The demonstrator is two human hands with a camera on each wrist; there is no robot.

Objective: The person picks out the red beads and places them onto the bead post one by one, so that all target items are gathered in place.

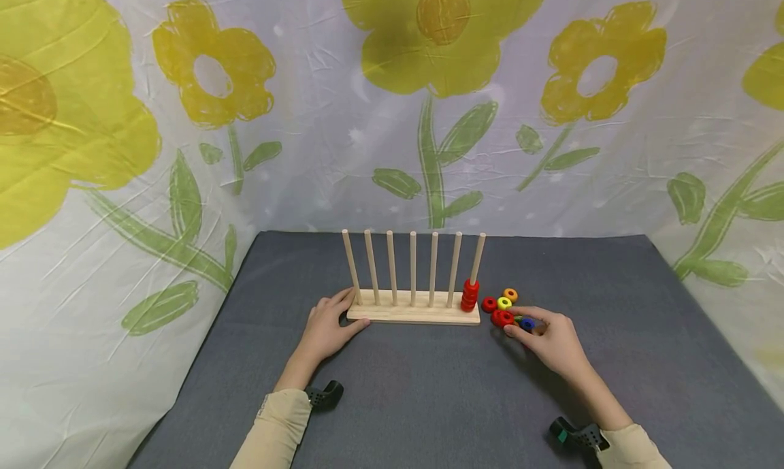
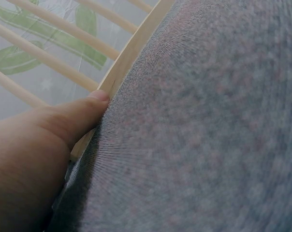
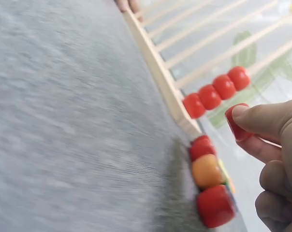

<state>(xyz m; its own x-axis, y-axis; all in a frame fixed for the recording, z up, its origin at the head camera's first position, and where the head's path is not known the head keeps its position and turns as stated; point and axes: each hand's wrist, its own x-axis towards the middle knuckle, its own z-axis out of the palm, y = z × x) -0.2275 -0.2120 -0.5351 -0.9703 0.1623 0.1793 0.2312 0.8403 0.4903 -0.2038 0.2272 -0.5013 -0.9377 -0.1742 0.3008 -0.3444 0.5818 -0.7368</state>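
Clock: centred on the wooden base, 12 pointing away from the wearer.
Sleeves: beige, left one [image 1: 275, 421] at 7, right one [image 1: 633, 448] at 5; a black wrist device on each arm (right one [image 1: 576, 433] has a green patch).
Tabletop: dark grey cloth [image 1: 404, 387], under everything.
Right hand [image 1: 551, 343]: at 4, thumb and index clamped on a red bead [image 3: 238, 123]; bead sits just off the end peg's stack, touching none of it in the right wrist view.
Left hand [image 1: 331, 326]: at 9, clamped on the base's left end, thumb on the front edge, fingers round the far side (tips partly hidden).
Loose beads: clustered at 3, just beside the base; red [image 1: 489, 304] nearest it, yellow [image 1: 503, 303] next, orange [image 1: 510, 294] behind that, blue [image 1: 527, 324] by the right fingers; the rest partly covered.
Wooden base [image 1: 413, 314]: mid-table, lying flat, long side facing the wearer.
Pegs: seven in a row, upright; the end peg [image 1: 478, 258] at 3 carries four red beads [image 1: 469, 296], the other six bare.
Backdrop: pale sheet [image 1: 318, 149] at 12, yellow flowers, green stems.
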